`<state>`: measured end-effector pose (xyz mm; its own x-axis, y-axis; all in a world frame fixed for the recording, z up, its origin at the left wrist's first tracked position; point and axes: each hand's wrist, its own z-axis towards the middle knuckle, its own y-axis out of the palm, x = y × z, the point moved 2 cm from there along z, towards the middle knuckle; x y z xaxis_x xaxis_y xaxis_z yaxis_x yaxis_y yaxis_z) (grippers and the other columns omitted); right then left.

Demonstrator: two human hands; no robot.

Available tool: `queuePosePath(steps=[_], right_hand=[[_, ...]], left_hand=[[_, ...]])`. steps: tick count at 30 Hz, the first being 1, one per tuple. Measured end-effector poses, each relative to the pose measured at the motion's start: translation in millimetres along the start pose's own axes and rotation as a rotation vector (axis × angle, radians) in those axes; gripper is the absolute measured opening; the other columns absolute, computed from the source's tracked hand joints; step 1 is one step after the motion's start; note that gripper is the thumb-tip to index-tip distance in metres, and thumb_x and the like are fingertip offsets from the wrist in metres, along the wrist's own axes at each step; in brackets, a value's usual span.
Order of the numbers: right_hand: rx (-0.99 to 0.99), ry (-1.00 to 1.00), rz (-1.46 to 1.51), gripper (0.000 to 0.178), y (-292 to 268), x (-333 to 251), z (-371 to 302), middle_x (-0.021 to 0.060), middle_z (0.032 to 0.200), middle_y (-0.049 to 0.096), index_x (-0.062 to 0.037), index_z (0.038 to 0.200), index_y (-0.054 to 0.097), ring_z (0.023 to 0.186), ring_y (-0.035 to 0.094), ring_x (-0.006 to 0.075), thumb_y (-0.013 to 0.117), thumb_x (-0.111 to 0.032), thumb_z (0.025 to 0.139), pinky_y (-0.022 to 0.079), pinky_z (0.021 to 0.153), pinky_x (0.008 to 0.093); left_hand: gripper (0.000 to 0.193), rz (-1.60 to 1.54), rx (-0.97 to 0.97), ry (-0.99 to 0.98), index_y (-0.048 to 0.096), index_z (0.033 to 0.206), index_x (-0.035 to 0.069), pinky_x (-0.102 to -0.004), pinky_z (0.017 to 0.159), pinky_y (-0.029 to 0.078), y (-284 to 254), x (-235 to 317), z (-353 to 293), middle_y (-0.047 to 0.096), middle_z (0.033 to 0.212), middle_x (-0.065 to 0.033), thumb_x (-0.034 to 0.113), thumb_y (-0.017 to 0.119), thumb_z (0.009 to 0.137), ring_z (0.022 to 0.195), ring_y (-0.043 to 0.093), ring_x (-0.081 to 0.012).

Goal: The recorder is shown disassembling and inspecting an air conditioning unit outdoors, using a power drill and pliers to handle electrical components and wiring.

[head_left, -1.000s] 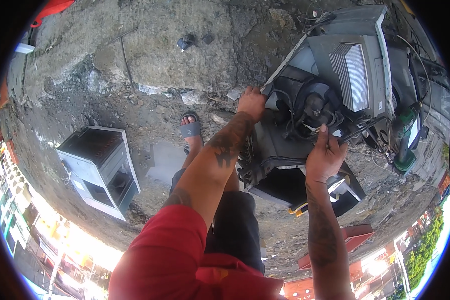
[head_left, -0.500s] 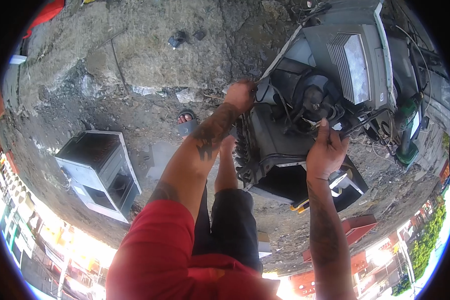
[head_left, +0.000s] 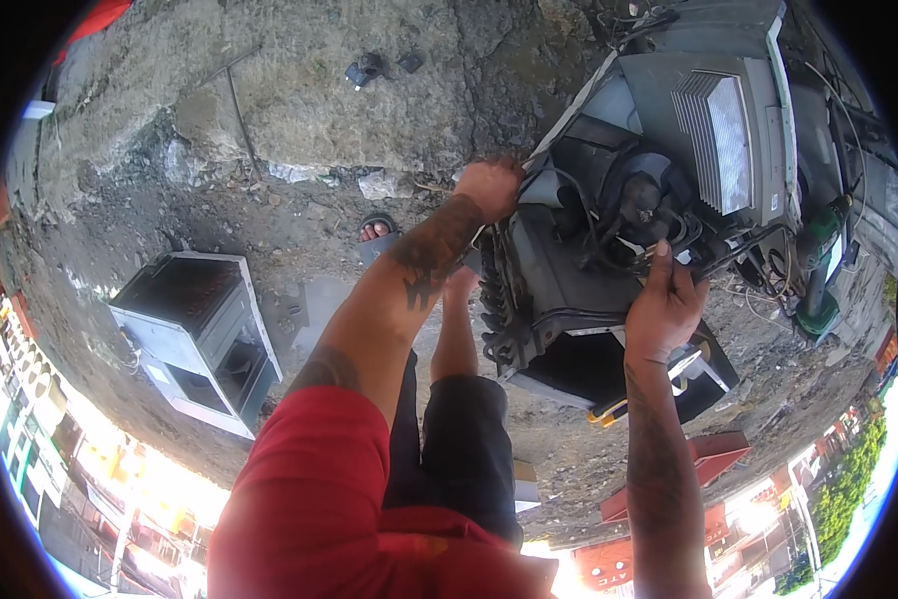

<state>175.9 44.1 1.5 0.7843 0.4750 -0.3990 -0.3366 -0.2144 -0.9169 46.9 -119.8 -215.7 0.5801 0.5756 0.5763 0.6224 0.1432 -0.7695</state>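
Note:
An opened appliance with a grey metal housing lies to the right of my legs. Within it sits a dark rounded part like a compressor or motor, with black cables and tubing around it. My left hand is closed at the housing's left edge, where a pale strip ends; the fist hides what it grips. Just below the rounded part, my right hand has thumb and fingers pinched together among the wires. Whatever lies in that pinch is too small to make out.
A green power drill lies right of the appliance. Left of my legs stands a grey open-sided metal box. Small dark parts and a thin rod rest on the rough ground ahead. A red object is beside my right forearm.
The whole view has shifted slightly, so the appliance appears a little farther right. Both hands keep nearly the same places on it, and their closed grips look unchanged.

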Motion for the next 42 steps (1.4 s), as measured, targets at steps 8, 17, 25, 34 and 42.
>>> queuePosePath(steps=[8,17,25,34,42], right_hand=[[-0.004,-0.025,-0.035,0.033,-1.8,-0.5,1.4,0.0112,0.096,0.06,-0.0063,0.094,0.075,0.086,0.062,0.0299,0.071,-0.038,0.087,0.047,0.07,0.0398],[-0.033,0.01,-0.03,0.032,-0.3,-4.0,0.1,0.0117,0.097,0.061,-0.0072,0.094,0.075,0.085,0.062,0.0299,0.07,-0.038,0.088,0.046,0.07,0.0399],[0.018,-0.031,-0.006,0.037,-0.8,-3.8,0.2,0.0139,0.088,0.055,-0.0041,0.083,0.072,0.08,0.057,0.0305,0.067,-0.04,0.09,0.042,0.071,0.0415],[0.005,-0.01,-0.064,0.034,-1.7,2.1,2.6,0.0138,0.095,0.06,-0.0082,0.092,0.075,0.085,0.061,0.033,0.07,-0.041,0.087,0.046,0.068,0.0437],[0.046,-0.031,-0.074,0.033,-1.7,-1.6,-0.3,0.0108,0.089,0.058,-0.0089,0.089,0.075,0.081,0.06,0.031,0.07,-0.042,0.086,0.046,0.066,0.043]], left_hand=[[0.025,0.0,-0.38,-0.27,0.066,0.1,0.003,-0.0451,0.084,0.053,11.9,19.1,-62.8,0.067,0.1,-0.0207,0.014,0.057,0.08,0.096,0.066,-0.0373],[0.025,-0.346,-0.255,-0.642,0.07,0.099,0.002,-0.0445,0.086,0.054,9.9,3.2,-45.4,0.067,0.102,-0.0255,0.015,0.06,0.08,0.099,0.066,-0.0391],[0.038,-0.282,-0.376,-0.614,0.063,0.11,-0.001,-0.0462,0.087,0.053,-16.1,-11.6,-46.7,0.066,0.104,-0.0277,0.012,0.064,0.075,0.101,0.064,-0.041],[0.054,-1.115,-0.428,-0.579,0.058,0.128,0.001,-0.0248,0.056,0.051,-35.4,-5.7,-54.5,0.069,0.076,-0.0103,0.013,0.075,0.079,0.064,0.065,-0.0145],[0.049,-0.792,0.042,-0.296,0.052,0.135,0.005,-0.035,0.077,0.05,-32.8,30.1,-9.3,0.07,0.095,-0.0169,0.021,0.058,0.089,0.084,0.068,-0.0255]])
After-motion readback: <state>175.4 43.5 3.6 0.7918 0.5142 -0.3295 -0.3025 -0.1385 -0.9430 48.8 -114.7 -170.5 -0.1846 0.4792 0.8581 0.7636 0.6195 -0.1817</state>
